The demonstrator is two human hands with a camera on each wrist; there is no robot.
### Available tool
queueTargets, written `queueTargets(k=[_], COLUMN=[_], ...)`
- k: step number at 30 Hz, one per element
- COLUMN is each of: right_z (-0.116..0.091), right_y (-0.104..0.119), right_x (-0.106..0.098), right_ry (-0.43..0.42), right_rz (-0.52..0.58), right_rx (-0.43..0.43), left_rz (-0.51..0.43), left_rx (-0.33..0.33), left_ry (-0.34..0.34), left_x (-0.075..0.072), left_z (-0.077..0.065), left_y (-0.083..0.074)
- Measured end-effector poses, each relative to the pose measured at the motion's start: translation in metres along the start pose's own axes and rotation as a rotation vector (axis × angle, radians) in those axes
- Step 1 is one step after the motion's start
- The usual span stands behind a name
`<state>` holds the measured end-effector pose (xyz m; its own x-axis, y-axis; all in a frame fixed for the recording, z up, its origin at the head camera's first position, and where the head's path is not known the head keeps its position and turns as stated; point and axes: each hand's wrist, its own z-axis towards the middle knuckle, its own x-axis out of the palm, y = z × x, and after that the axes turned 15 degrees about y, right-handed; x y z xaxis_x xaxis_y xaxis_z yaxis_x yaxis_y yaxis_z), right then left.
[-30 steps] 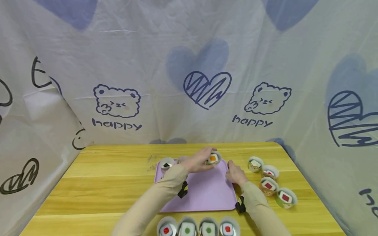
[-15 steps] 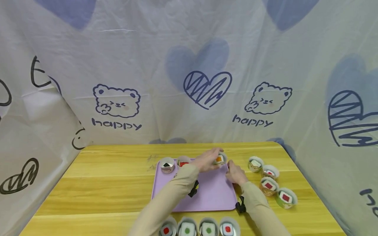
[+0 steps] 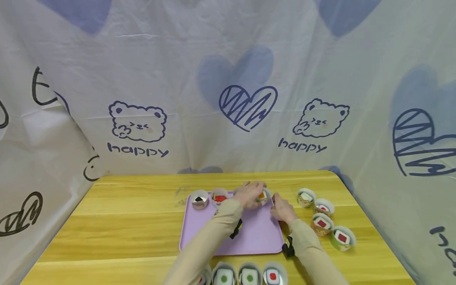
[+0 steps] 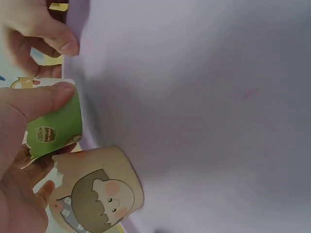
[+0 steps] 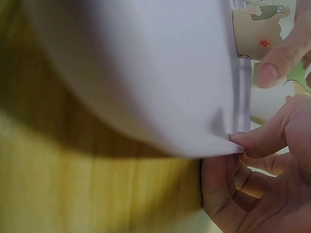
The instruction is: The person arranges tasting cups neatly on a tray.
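A green patterned paper cup with a white, orange-topped sushi-like piece is held between the thumb and fingers of my left hand, at the far right corner of the purple tray. Right beside it, a beige paper cup with a cartoon face stands on the tray. With thumb and curled fingers, my right hand pinches the tray's far right corner. Along the far edge stand a cup with a black-topped piece and a cup with red filling.
Several filled paper cups stand right of the tray on the wooden table. Another row of cups lines the near side, partly behind my left sleeve. A printed white cloth hangs behind the table.
My left hand has carried the green cup rightward and then lowered it toward the tray's far right corner. My right hand keeps its hold on the tray.
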<state>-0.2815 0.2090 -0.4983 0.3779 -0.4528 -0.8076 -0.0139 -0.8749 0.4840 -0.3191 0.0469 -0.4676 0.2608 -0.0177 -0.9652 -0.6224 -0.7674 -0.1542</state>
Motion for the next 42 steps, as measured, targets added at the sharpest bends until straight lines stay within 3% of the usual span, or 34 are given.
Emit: queueTargets(k=[10, 22, 29, 30, 36, 37, 38, 42], right_z=[0.001, 0.0, 0.001, 0.001, -0.001, -0.001, -0.001, -0.001], right_y=[-0.002, -0.001, -0.001, -0.002, 0.002, 0.002, 0.002, 0.005], right_x=[0.0, 0.001, 0.0, 0.0, -0.002, -0.002, -0.002, 0.0], right_ry=[-0.004, -0.009, -0.008, -0.007, 0.0, 0.001, 0.001, 0.01], right_rz=[-0.006, -0.012, -0.013, -0.011, -0.003, 0.0, 0.001, 0.006], right_rx=[-0.006, -0.017, -0.01, -0.007, 0.01, 0.012, 0.012, 0.014], left_rz=[0.093, 0.188, 0.158, 0.157, 0.001, -0.047, -0.084, -0.216], left_rx=[-0.091, -0.185, -0.171, -0.153, -0.05, -0.045, -0.041, -0.039], left_ry=[0.035, -0.042, -0.001, -0.024, -0.08, -0.072, -0.086, -0.18], left_x=[0.011, 0.014, 0.01, 0.018, 0.002, -0.008, -0.01, -0.008], left_z=[0.006, 0.006, 0.0, 0.006, -0.026, -0.041, -0.048, -0.082], left_y=[-0.003, -0.006, -0.002, 0.005, 0.026, 0.025, 0.029, 0.049])
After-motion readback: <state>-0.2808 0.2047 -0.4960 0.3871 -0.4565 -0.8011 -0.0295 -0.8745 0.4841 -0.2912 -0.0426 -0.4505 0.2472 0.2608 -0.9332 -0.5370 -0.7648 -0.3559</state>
